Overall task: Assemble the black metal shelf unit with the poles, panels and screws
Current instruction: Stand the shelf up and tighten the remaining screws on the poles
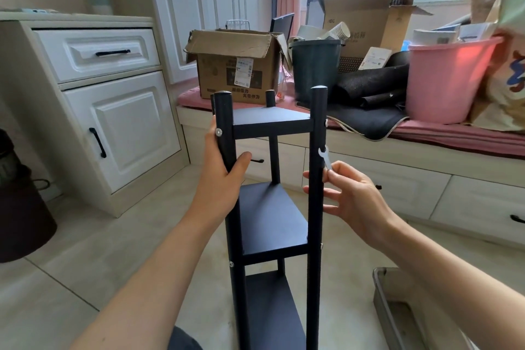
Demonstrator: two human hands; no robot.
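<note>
The black metal shelf unit (272, 219) stands upright on the floor in front of me, with three panels fixed between its poles. Silver screws show on the poles, one (218, 131) at the top left. My left hand (223, 176) grips the front left pole (227, 156) just below the top panel (270, 119). My right hand (350, 196) pinches a small silver wrench (325, 158) beside the front right pole (316, 167), its open jaw pointing up at the pole's outer side. A third pole (272, 150) stands at the back.
A white cabinet (108, 111) is at the left. A window bench behind holds a cardboard box (238, 65), a dark bin (315, 68) and a pink bucket (446, 79). A grey tray (397, 310) lies on the floor at lower right. A dark basket (20, 207) sits at far left.
</note>
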